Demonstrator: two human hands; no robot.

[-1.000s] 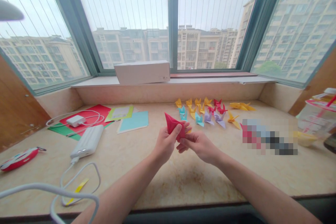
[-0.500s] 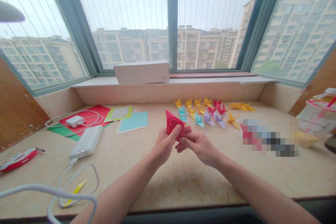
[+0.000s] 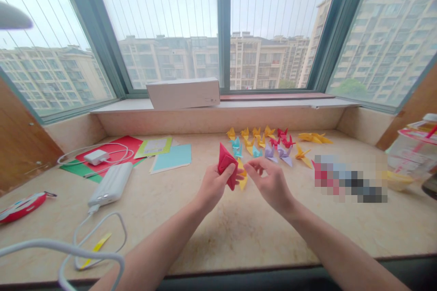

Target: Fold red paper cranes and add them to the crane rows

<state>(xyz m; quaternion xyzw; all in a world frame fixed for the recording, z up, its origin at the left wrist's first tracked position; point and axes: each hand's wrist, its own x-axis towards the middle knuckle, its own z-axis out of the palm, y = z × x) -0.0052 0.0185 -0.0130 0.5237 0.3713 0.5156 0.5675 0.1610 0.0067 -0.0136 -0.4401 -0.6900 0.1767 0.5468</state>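
Note:
A folded piece of red origami paper (image 3: 226, 157), pointed at the top and bottom, is held upright above the tabletop. My left hand (image 3: 215, 184) is closed around its lower part, thumb pressed on the near face and fingertips showing behind. Just to the right, my right hand (image 3: 269, 184) is apart from the paper, its fingers loosely curled with nothing visible in them. Beyond the hands stand rows of folded paper cranes (image 3: 272, 153) in yellow, red, blue and lilac. A yellow crane (image 3: 242, 181) is partly hidden behind the red paper.
On the left lie red paper sheets (image 3: 125, 146), a blue sheet (image 3: 174, 157), a white power bank (image 3: 111, 184) with cables and a charger (image 3: 96, 157). A white box (image 3: 184, 93) rests on the sill. A plastic cup (image 3: 411, 150) and a blurred patch are at right.
My right hand has let go of the red paper's lower edge and moved a little to the right. The paper has turned slightly in my left hand, its lower point now showing.

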